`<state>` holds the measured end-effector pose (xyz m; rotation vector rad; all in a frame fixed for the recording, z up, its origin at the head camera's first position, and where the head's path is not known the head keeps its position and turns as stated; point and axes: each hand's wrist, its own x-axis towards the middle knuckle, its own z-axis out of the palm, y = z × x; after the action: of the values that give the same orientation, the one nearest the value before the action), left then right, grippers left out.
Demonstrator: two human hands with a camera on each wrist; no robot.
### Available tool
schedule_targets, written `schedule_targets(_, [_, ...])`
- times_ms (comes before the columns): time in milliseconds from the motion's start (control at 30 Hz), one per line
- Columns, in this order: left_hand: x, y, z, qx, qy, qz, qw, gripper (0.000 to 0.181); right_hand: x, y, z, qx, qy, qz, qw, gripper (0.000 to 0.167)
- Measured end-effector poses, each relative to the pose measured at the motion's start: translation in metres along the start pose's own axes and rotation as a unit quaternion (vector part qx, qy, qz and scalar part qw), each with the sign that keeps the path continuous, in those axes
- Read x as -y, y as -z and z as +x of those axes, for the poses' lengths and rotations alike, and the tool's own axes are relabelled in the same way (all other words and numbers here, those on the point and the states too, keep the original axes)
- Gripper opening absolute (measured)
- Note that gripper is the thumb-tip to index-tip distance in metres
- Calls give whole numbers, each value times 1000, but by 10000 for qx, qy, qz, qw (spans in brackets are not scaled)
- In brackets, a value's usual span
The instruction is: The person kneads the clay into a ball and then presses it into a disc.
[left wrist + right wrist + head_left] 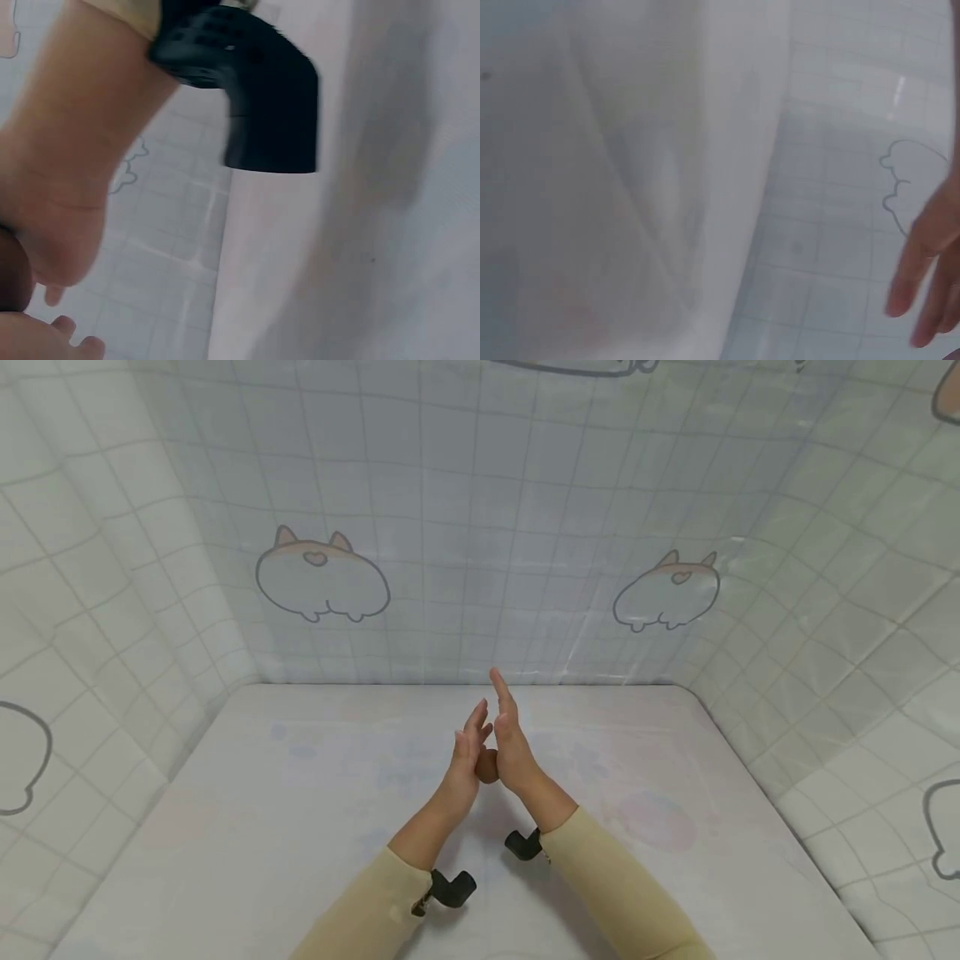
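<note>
A small brown ball [487,767] is held between the palms of both hands, above the white table; its material cannot be told. My left hand [464,762] lies against its left side, fingers extended upward and slightly spread. From the other side, my right hand [513,747] presses the ball with straight fingers. The left wrist view shows part of the brown ball [11,274] at its left edge, between a palm and the fingers of another hand. Fingers of a hand [930,262] appear at the right edge of the right wrist view, where the ball is out of sight.
Beneath the hands lies a white table [300,827] with faint coloured patches. Grid-patterned curtains [480,527] with cartoon animal drawings surround it at the back and sides. Black devices [453,889] are fixed at both wrists, by the beige sleeves.
</note>
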<state>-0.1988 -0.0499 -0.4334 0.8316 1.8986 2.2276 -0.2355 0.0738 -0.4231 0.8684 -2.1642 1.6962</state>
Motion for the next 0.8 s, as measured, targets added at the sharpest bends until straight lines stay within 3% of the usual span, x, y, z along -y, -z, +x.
schedule_targets(133, [-4, 1, 0, -57, -367, -181, 9991, 91, -5, 0, -2, 202, -80, -127, 9997, 98])
schedule_targets(300, [-11, 0, 0, -357, -785, -284, 9959, 86, -10, 1, -5, 264, 96, -155, 9995, 95])
schedule_targets(433, [-18, -1, 1, -587, -1059, -382, 9919, 90, -12, 0, -9, 369, 17, -185, 9991, 92])
schedule_targets(667, [-28, 0, 4, -818, -1519, 75, 9850, 92, -12, -10, -25, 658, -55, -58, 9978, 87])
schedule_targets(800, [-29, 1, 8, -993, -1488, 274, 9835, 96, -7, -15, -31, 724, 164, 22, 9972, 86])
